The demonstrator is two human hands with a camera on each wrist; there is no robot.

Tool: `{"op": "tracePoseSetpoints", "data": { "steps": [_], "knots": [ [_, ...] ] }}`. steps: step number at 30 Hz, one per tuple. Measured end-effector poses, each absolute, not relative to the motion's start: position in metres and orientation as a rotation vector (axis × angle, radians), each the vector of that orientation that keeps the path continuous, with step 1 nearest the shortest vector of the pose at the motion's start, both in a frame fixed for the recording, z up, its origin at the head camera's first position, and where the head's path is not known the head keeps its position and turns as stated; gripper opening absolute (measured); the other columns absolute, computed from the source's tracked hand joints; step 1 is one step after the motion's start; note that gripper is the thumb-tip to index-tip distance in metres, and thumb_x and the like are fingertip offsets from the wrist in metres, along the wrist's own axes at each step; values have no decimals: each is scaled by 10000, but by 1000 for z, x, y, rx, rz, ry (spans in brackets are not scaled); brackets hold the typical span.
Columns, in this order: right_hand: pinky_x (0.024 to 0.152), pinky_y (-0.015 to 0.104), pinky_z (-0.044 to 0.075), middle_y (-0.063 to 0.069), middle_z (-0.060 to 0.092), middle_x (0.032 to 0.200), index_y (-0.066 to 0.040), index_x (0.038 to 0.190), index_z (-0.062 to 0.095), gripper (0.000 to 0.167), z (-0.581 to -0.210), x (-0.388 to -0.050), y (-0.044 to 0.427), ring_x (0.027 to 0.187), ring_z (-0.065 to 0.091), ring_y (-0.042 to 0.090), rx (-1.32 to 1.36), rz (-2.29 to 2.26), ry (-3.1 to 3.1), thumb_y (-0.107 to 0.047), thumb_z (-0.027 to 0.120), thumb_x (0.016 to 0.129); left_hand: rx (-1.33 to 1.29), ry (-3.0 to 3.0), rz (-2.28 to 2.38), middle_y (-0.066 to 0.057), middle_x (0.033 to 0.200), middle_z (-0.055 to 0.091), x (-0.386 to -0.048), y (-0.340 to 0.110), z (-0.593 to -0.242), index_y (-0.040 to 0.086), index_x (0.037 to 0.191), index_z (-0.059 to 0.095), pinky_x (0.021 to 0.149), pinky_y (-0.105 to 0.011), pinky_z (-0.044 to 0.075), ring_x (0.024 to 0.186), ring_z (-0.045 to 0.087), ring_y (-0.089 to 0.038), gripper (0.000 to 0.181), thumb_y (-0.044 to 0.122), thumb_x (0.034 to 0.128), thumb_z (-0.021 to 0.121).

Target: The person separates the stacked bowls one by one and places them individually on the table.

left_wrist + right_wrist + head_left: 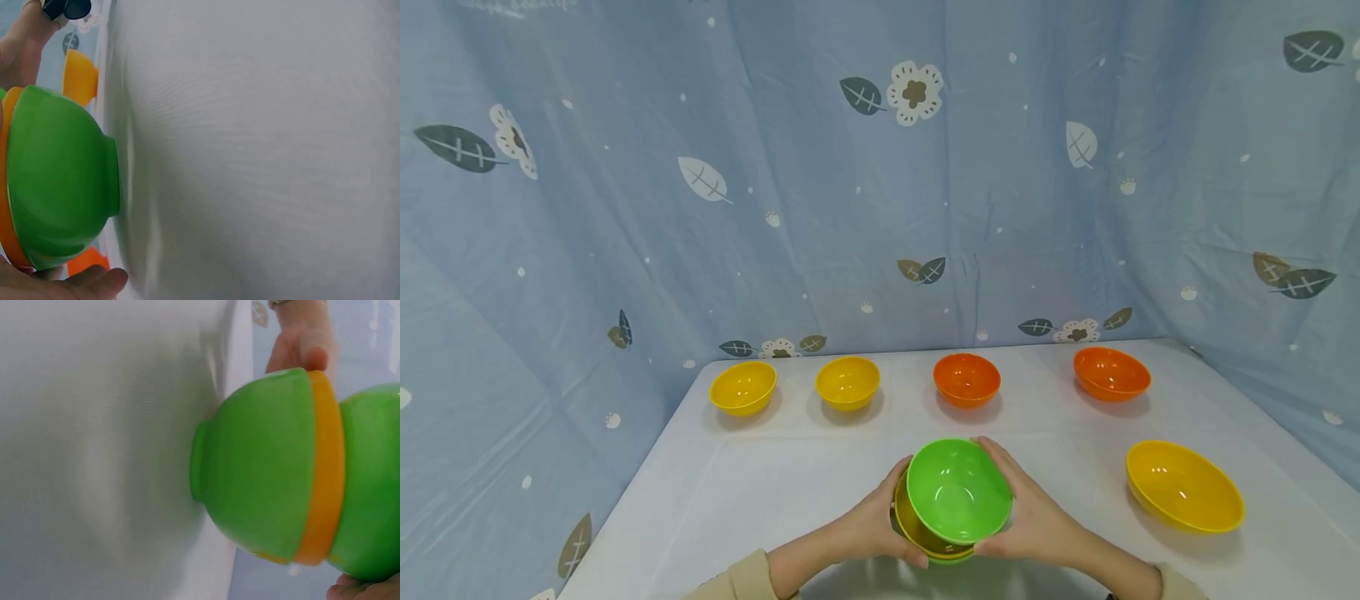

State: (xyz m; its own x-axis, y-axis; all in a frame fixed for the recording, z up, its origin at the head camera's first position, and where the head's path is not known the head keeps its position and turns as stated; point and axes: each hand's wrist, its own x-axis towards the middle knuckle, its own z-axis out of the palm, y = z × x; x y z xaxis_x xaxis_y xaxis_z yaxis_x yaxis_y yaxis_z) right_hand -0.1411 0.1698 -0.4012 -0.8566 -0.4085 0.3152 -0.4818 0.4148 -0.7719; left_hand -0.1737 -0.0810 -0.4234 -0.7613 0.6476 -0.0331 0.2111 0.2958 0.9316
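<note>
In the head view my left hand (876,521) grips the left side of a yellow bowl (923,536) nested in a lower green bowl (262,465). My right hand (1033,521) holds an upper green bowl (958,492) by its right side, thumb low and fingers at the far rim. This upper bowl sits tilted partly inside the yellow one. The right wrist view shows the yellow rim as a band between both green bowls. Whether the lower bowl's foot touches the table I cannot tell.
Along the back of the white-covered table (760,492) stand two small yellow bowls (743,388) and two orange bowls (967,381), spaced apart. A larger yellow bowl (1183,487) stands at the right. A blue patterned curtain (820,250) hangs behind and at the sides.
</note>
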Motion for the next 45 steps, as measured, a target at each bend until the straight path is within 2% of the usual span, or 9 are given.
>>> {"op": "tracePoseSetpoints", "data": {
  "steps": [7,18,26,29,33,37,39,44,45],
  "knots": [
    [898,662,333,264,236,1449,-69,1464,143,1152,-391,-138,181,1236,312,456,792,1414,-2544,-233,834,557,756,2208,1429,-106,1409,333,-173,-79,-424,-3,1444,23,1007,-432,325,1223,387,-253,1279,415,564,852],
    [910,421,421,224,240,1462,-105,1471,133,1168,-380,-134,196,1214,358,389,664,1268,-2598,-219,849,555,702,2299,1372,-152,1401,324,-170,-74,-421,24,1447,54,1010,-499,312,1242,374,-299,1232,279,560,870],
    [912,193,369,192,272,1457,-148,1473,137,1144,-379,-135,208,1185,289,-128,624,1286,-2580,-168,846,575,680,2343,1330,-165,1395,326,-172,-73,-421,33,1446,79,1007,-527,309,1254,366,-317,1205,272,566,867],
    [906,155,350,194,277,1455,-139,1472,135,1132,-379,-135,212,1162,248,-187,617,1303,-2575,-144,841,587,669,2363,1306,-178,1402,315,-172,-74,-421,39,1445,95,1009,-540,301,1265,353,-326,1191,274,569,867],
    [923,209,371,184,266,1463,-151,1474,123,1127,-379,-135,217,1199,259,-136,574,1297,-2604,-142,836,602,658,2372,1279,-183,1409,305,-173,-75,-420,46,1445,101,1011,-552,294,1275,341,-332,1176,299,583,860],
    [943,443,389,176,244,1474,-163,1478,97,1132,-380,-135,221,1274,315,179,516,1277,-2652,-181,833,617,661,2399,1254,-193,1412,307,-172,-76,-418,48,1444,109,1010,-553,300,1278,344,-337,1170,310,585,858],
    [942,457,386,173,239,1477,-158,1478,91,1127,-381,-136,223,1249,316,291,499,1269,-2668,-191,828,626,663,2421,1247,-199,1411,312,-171,-77,-418,40,1440,124,1004,-554,308,1268,358,-339,1163,304,580,861],
    [909,195,372,173,256,1470,-123,1473,111,1102,-385,-136,227,1250,327,191,460,1238,-2684,-193,823,634,662,2432,1259,-188,1418,306,-169,-78,-418,38,1434,151,991,-548,327,1218,415,-320,1136,292,586,861],
    [911,220,384,177,258,1469,-117,1472,110,1100,-385,-136,228,1247,330,199,452,1229,-2689,-198,821,637,665,2427,1264,-185,1419,304,-169,-78,-418,38,1434,151,989,-546,328,1210,422,-315,1132,290,589,860]
  ]
}}
